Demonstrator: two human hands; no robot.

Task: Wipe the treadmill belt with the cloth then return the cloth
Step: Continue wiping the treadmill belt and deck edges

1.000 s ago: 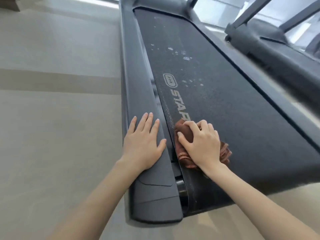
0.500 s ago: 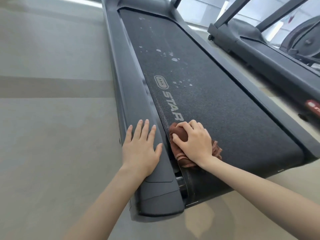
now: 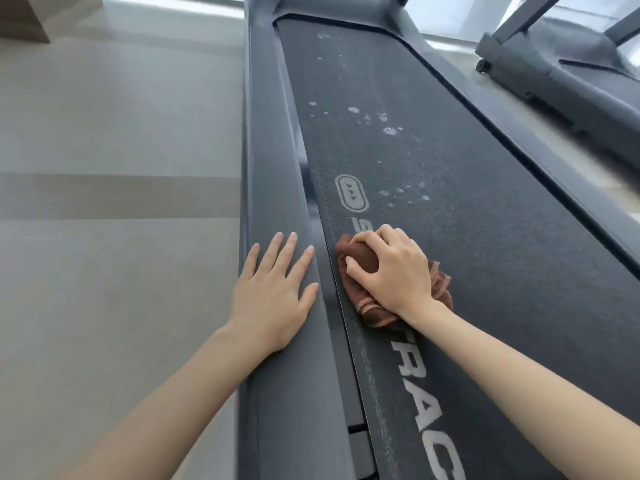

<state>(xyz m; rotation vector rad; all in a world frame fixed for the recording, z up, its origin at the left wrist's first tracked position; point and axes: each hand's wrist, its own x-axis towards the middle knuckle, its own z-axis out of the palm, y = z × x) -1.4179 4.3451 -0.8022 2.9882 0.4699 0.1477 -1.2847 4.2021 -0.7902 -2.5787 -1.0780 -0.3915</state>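
The dark treadmill belt (image 3: 485, 237) runs away from me, with white lettering and pale dried spots further up. A bunched brown cloth (image 3: 360, 261) lies on the belt near its left edge, over part of the lettering. My right hand (image 3: 394, 271) grips the cloth from above, fingers curled over it, pressing it onto the belt. My left hand (image 3: 273, 292) rests flat with straight fingers on the grey left side rail (image 3: 273, 168), beside the cloth.
Pale floor tiles (image 3: 104, 202) stretch to the left of the treadmill. A second treadmill (image 3: 561, 81) stands at the upper right, with a strip of floor between the two. A wooden corner (image 3: 27, 19) shows at the top left.
Both hands have moved up along the treadmill, away from its rear end. The cloth now sits higher on the lettering, and more letters show behind my right hand.
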